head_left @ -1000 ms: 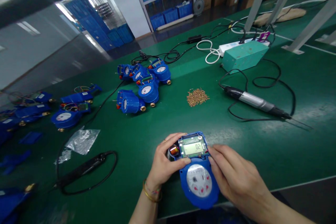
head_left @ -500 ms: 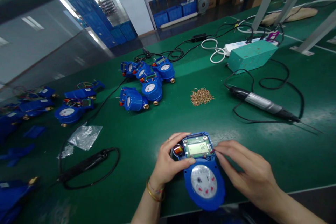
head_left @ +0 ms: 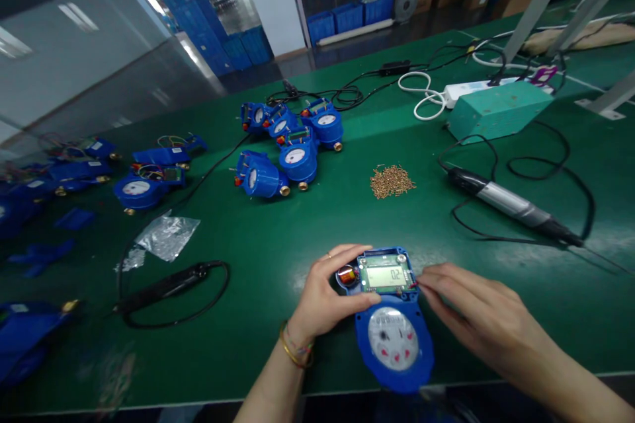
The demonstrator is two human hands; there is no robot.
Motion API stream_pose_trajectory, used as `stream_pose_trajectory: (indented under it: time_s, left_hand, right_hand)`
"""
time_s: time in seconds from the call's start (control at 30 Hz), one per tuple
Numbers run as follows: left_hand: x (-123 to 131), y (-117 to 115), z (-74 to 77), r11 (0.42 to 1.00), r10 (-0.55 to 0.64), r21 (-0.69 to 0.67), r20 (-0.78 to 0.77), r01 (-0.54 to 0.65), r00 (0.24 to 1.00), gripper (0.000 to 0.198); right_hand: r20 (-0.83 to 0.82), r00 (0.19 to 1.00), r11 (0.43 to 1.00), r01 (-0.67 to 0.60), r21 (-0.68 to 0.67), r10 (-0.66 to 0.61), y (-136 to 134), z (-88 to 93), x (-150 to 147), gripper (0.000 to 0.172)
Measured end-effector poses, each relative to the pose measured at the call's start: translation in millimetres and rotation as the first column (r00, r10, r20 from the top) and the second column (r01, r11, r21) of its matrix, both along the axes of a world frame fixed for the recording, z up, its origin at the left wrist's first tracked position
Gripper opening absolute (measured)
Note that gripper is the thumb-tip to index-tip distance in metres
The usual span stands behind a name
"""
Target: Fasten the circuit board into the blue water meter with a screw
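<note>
A blue water meter (head_left: 394,340) lies at the table's front edge, its round dial toward me and its upper housing uncovered. Inside that housing a green circuit board carries a lit display (head_left: 385,277) with digits on it. My left hand (head_left: 331,297) grips the housing from the left, thumb on the near rim and fingers along the far side. Beside its fingers sits an orange-and-dark cylindrical part (head_left: 346,275). At the board's right edge, my right hand (head_left: 476,314) is closed in a pinch at thin red and dark wires (head_left: 413,283); the fingertips partly hide them.
Small brass screws (head_left: 391,182) lie heaped beyond the meter. An electric screwdriver (head_left: 516,208) rests at right, near a green power box (head_left: 501,109). Several blue meters (head_left: 297,162) stand farther back, others at left. A black corded tool (head_left: 163,287) and plastic bag (head_left: 169,236) lie left.
The whole scene has shifted slightly right in view as the camera turned. Both hands stay at the meter, the left gripping it and the right pinching at the board's right edge.
</note>
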State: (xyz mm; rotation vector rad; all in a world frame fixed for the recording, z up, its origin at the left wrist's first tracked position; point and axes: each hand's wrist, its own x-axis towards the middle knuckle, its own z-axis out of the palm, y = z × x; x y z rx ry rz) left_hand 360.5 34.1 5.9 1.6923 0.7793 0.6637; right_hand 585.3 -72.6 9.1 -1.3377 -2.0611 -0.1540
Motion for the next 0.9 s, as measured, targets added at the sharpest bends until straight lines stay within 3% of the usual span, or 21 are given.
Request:
stream_pose_trajectory:
  time_s: [0.27,0.5,0.9]
  left_hand:
    - [4,-2,3.1,1.000,0.013,0.020,0.020,-0.013,1.000,0.060]
    - [5,-3,-0.3,0.998,0.007,0.059,0.050,-0.010,0.999,0.061]
    - [5,-4,1.3,0.996,0.026,0.078,0.060,-0.031,0.998,0.062]
  right_hand:
    - [-0.055,0.987,0.988,0.150,0.040,-0.148,-7,-10.1,-9,0.006]
    - [0.032,0.995,0.984,0.092,0.154,-0.098,-8,-14.1,-3,0.009]
    - [-0.041,0.995,0.995,0.092,0.049,-0.090,-15,-10.7,-7,0.012]
